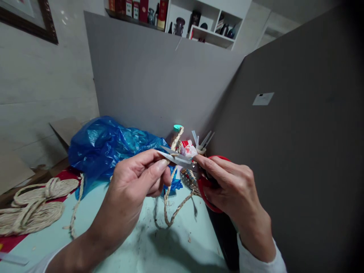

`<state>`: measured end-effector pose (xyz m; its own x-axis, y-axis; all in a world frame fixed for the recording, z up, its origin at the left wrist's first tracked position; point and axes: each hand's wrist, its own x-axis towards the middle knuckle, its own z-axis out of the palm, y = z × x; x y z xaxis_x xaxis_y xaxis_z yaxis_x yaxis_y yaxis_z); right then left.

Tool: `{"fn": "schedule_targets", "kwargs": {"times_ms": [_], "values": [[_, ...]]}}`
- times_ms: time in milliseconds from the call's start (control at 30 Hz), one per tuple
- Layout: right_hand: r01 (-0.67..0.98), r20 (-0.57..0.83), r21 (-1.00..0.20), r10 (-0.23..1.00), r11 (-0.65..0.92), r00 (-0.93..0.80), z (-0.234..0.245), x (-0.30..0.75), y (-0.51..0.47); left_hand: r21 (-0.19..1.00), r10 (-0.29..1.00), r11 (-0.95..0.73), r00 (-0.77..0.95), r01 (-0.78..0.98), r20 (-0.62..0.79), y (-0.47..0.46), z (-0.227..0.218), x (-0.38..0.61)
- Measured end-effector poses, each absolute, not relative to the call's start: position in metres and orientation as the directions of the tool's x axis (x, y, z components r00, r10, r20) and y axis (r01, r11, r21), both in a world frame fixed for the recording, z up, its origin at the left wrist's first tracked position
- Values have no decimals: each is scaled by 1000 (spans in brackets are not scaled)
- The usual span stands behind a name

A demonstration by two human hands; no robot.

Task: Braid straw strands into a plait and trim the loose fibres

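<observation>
My left hand (139, 178) is closed in a pinch, with thumb and forefinger on a thin braided rope (170, 223) of pale straw-like fibre. Its pinched part is mostly hidden by the fingers. The rope hangs below the hand in a loop over the table. Scissors (182, 162) with red handles sit in my right hand (230, 185), fingers wrapped round the grips. Their blades are slightly apart and point left, tips close to my left fingertips. A small pale strand lies between the blades. Another rope length (176, 139) rises behind them.
A crumpled blue plastic bag (105, 148) lies at the back left. Tied rope bundles (36, 208) rest on red cloth at the left. A teal-capped container (178, 127) and a cup of white strips (201, 149) stand behind. Grey panels (159, 76) enclose the pale green table (127, 246).
</observation>
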<state>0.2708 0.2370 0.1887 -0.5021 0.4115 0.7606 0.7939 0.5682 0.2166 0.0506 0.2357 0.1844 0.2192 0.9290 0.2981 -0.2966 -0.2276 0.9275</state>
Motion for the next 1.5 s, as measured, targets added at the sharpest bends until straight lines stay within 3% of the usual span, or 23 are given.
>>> {"fn": "schedule_targets", "kwargs": {"times_ms": [133, 267, 500, 600, 700, 800, 900, 1033, 1167, 1333, 1500], "values": [[826, 749, 211, 456, 523, -481, 192, 262, 234, 935, 929, -271, 193, -227, 317, 237, 182, 54], [848, 783, 248, 419, 468, -460, 194, 254, 231, 936, 929, -291, 175, -199, 326, 237, 180, 58], [817, 767, 243, 411, 523, -492, 190, 264, 235, 932, 933, -191, 236, -309, 270, 230, 186, 57], [811, 807, 79, 441, 580, -394, 189, 263, 239, 905, 926, -182, 242, -386, 290, 227, 190, 55], [714, 840, -266, 518, 648, -158, 188, 256, 240, 898, 918, -180, 259, -402, 300, 226, 190, 54], [445, 740, -615, 671, 650, 42, 189, 248, 238, 908, 920, -172, 267, -381, 286, 227, 188, 57], [156, 603, -794, 794, 588, 76, 193, 243, 233, 918, 912, -177, 292, -354, 288, 228, 186, 59], [-67, 477, -877, 879, 475, -14, 198, 238, 227, 948, 898, -214, 334, -235, 286, 226, 185, 60], [-189, 441, -886, 896, 423, -61, 198, 232, 227, 962, 879, -228, 394, -150, 270, 223, 184, 63], [-176, 460, -872, 888, 456, 18, 197, 230, 228, 973, 897, -179, 382, -143, 221, 221, 183, 72], [-44, 497, -858, 850, 511, 176, 203, 229, 222, 980, 892, -164, 407, -114, 196, 223, 181, 70]]}}
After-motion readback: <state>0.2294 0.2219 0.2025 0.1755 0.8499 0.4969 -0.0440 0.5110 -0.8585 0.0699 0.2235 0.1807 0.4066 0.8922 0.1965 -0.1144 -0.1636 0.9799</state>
